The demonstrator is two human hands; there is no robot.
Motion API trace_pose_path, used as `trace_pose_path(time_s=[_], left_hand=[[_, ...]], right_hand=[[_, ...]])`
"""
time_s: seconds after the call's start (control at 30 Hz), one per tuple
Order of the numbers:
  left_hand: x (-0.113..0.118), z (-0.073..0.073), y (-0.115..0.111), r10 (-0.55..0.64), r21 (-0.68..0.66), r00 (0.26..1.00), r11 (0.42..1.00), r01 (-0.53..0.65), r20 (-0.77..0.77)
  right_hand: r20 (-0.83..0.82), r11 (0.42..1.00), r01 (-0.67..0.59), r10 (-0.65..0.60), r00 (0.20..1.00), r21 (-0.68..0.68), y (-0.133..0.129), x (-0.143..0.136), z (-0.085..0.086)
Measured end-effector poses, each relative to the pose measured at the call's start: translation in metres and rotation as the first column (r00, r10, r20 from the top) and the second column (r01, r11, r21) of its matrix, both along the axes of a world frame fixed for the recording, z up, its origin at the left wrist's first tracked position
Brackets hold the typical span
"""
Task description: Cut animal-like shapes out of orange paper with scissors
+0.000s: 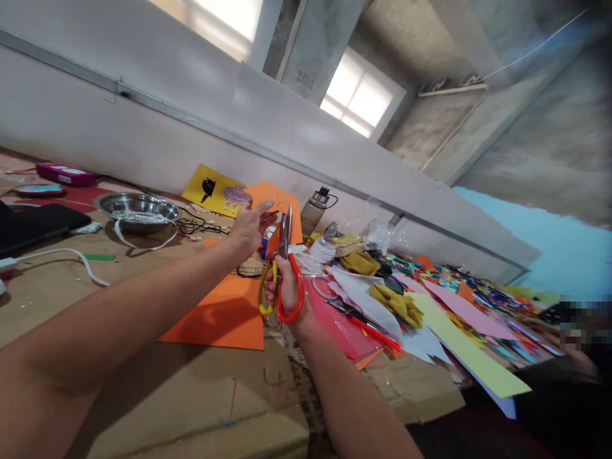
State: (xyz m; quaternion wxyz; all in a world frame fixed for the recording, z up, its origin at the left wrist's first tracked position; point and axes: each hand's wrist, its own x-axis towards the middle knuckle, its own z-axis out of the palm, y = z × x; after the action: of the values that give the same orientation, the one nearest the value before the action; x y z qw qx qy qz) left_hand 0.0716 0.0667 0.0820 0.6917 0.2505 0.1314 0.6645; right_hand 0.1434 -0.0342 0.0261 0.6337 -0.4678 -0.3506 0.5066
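My right hand (pixel 285 285) grips a pair of scissors (pixel 285 236) with one red and one yellow handle loop, blades pointing up and away from me. Those blades lie against an orange sheet of paper (pixel 272 193), which my left hand (pixel 253 224) pinches at its left side. Faint lines are drawn on that sheet. Whether the blades are cutting into it cannot be made out. Below my hands, another orange sheet (pixel 224 315) lies flat on the cardboard-covered table (pixel 191 389).
A metal bowl (pixel 138 207) and a black device (pixel 43 220) stand left. Behind are a yellow card (pixel 196 182) and a bottle (pixel 314 213). To the right lie other scissors (pixel 363 319), mustard cloth (pixel 396 305), a pale yellow strip (pixel 471 347) and many paper scraps. A wall runs behind.
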Motion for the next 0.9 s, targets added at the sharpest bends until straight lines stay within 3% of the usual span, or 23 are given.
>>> trace_pose_path(time_s=[0.13, 0.37, 0.7, 0.9], left_hand=[[0.001, 0.002, -0.001, 0.082, -0.029, 0.997, 0.996, -0.082, -0.016], [-0.004, 0.007, -0.001, 0.096, -0.019, 0.995, 0.995, -0.097, -0.034], [-0.003, 0.012, -0.014, 0.155, 0.083, 0.982, 0.986, -0.147, -0.104], [0.004, 0.009, -0.024, 0.179, 0.225, 0.971, 0.964, -0.14, -0.159]], right_hand=[[0.019, 1.0, -0.017, 0.017, 1.0, 0.022, -0.001, -0.001, -0.001], [0.034, 0.999, -0.032, 0.031, 0.999, 0.043, -0.004, -0.003, 0.005], [0.065, 0.998, 0.024, -0.027, 0.998, 0.05, -0.007, -0.002, 0.011], [0.039, 0.998, 0.057, -0.058, 0.998, 0.042, -0.007, -0.001, 0.012]])
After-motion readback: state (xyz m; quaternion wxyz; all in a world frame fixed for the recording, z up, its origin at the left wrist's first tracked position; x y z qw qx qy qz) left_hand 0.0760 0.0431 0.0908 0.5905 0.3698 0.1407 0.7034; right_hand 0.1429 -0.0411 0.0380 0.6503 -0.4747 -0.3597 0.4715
